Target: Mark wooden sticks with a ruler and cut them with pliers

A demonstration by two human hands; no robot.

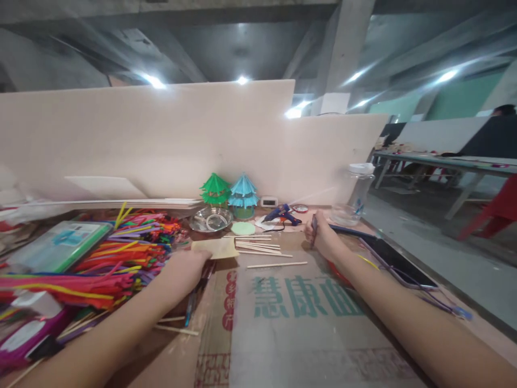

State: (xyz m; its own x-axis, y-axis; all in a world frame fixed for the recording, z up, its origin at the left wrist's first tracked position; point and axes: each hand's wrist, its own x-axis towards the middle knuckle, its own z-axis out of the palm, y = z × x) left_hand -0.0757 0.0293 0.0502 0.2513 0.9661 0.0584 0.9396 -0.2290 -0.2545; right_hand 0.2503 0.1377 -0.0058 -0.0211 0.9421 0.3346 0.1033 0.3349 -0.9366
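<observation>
— Where are your hands?
— My left hand (188, 268) lies palm down on the bench (307, 328), fingers over some pens (197, 293); whether it grips them I cannot tell. A tan card (216, 248) lies just beyond it.
— And the right?
— My right hand (319, 233) is closed around a thin dark tool (314, 226), upright, near the wooden sticks (258, 248) and glue gun (283, 214).

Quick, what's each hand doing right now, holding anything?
Left hand: palm down on the table beside the tan card; grip cannot be told.
Right hand: closed on a thin dark tool, held upright.
</observation>
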